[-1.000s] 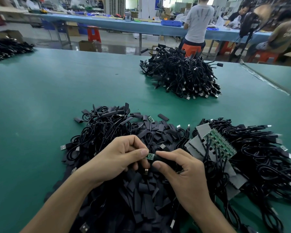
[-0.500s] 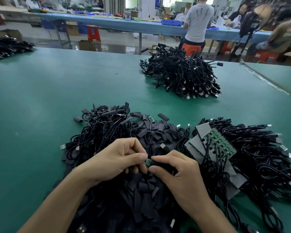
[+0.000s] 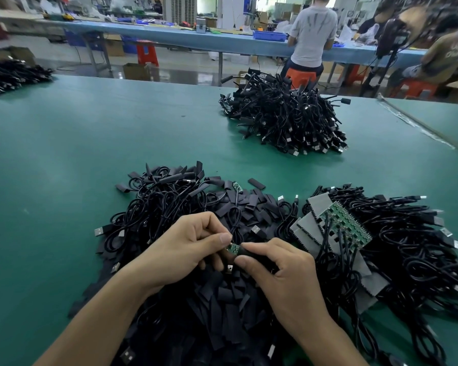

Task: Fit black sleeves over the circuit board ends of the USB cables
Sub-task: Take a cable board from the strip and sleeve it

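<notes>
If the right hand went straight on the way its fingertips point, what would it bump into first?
Most likely the small green circuit board pinched by the left hand; the right hand, holding a black sleeve, points leftward straight at it.

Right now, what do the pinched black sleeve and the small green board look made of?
The black sleeve: matte, flattened tubing, probably heat-shrink plastic; no gloss. The circuit board: rigid green laminate, likely fibreglass, dotted with small components.

— What sort of place is this?
— A factory assembly floor. The long green worktable [image 3: 90, 143] is heaped with black USB cables [image 3: 286, 120]. At the far blue bench [image 3: 185, 42] a worker [image 3: 312, 30] stands by an orange stool [image 3: 300, 75], with a cardboard box [image 3: 136, 71] on the floor.
</notes>
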{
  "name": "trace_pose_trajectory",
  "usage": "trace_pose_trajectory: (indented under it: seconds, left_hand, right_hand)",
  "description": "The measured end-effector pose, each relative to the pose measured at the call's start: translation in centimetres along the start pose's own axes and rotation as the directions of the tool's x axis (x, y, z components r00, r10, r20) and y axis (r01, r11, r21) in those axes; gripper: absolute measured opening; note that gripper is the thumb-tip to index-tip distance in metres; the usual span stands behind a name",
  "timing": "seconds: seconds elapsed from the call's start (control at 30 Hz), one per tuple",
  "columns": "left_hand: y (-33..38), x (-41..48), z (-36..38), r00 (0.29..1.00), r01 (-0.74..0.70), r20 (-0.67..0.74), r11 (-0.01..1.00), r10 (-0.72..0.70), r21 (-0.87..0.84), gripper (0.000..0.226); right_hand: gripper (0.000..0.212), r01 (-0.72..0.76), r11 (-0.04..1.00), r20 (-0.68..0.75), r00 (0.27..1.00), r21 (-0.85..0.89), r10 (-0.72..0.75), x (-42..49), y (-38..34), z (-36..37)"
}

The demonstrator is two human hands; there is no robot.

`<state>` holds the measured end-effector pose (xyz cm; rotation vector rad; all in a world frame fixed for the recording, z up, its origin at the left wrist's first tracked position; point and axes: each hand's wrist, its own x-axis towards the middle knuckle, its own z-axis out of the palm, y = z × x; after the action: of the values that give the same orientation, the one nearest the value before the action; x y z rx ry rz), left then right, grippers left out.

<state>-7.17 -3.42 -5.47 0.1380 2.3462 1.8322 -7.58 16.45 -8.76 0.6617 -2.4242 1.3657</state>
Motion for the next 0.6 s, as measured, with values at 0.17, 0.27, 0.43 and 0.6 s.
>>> trace_pose_trajectory:
  seconds: [0.17, 0.27, 0.43, 0.6]
  left_hand:
    - [0.34, -0.11, 0.13, 0.999, 0.047, 0.022, 0.997, -0.046, -0.057, 0.028]
    - [0.42, -0.14, 0.35, 0.999, 0.051, -0.017, 0.998, -0.052, -0.033, 0.040]
    - [0.18, -0.04, 0.50, 0.993, 0.046, -0.107, 0.998, -0.050, -0.035, 0.039]
    - [0.13, 0.11, 0.32, 0.992, 0.044, -0.118, 0.996, -0.054, -0.083, 0.035]
  right_hand:
    - [0.033, -0.001, 0.999, -0.044, 0.999, 0.036, 0.002, 0.13, -0.17, -0.09]
    - [0.024, 0.020, 0.994, -0.071, 0.997, 0.108, -0.012, 0.06, -0.20, -0.22]
    - [0.027, 0.018, 0.995, -0.092, 0.996, 0.098, -0.009, 0.01, -0.27, -0.36]
    - [0.038, -0.034, 0.996, -0.023, 0.999, 0.081, 0.036, -0.06, -0.42, -0.38]
